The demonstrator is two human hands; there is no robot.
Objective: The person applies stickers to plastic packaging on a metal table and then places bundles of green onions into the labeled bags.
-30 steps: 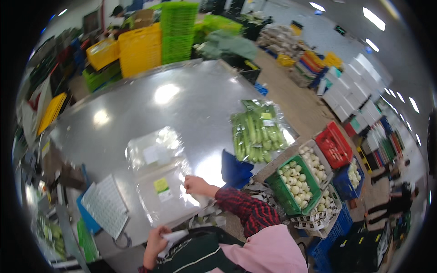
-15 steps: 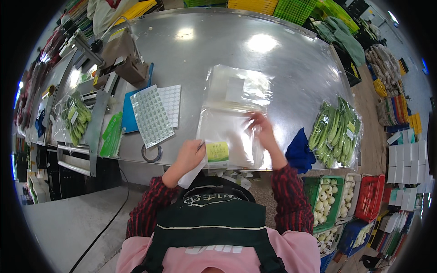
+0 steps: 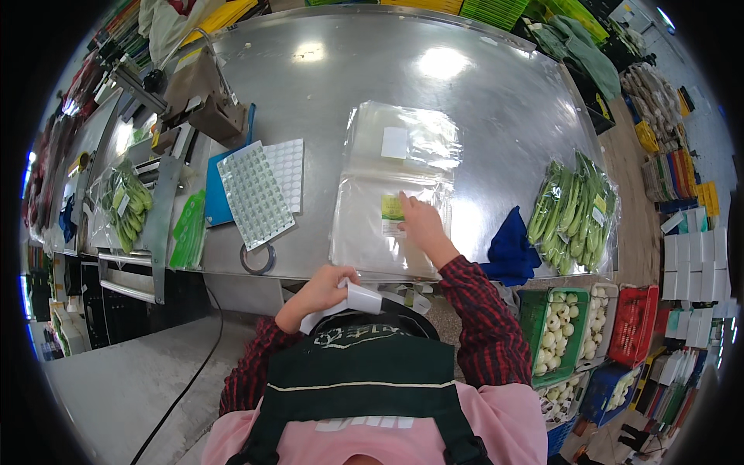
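Note:
A stack of clear plastic bags (image 3: 364,225) lies flat on the steel table in front of me. On the top bag sits a yellow-green and white label (image 3: 392,208), partly covered by my right hand (image 3: 421,226). The fingers of that hand are stretched out, the fingertips touching the label, and nothing is gripped in them. At the table's front edge my left hand (image 3: 320,292) is closed on a white label backing strip (image 3: 362,297), which curls down against my apron. Another pale label (image 3: 394,142) shows on the upper bags.
Label sheets (image 3: 257,198) overlap a blue clipboard (image 3: 220,186) at left, beside a tape roll (image 3: 256,260). A blue cloth (image 3: 513,249) and bagged green vegetables (image 3: 573,213) lie at right. A brown machine (image 3: 205,97) stands back left; a green crate (image 3: 557,333) of white vegetables sits below right.
The yellow-green label has gone from beside my left hand onto the top bag. My right hand has moved left onto it. My left hand has lowered with the strip, which now curls.

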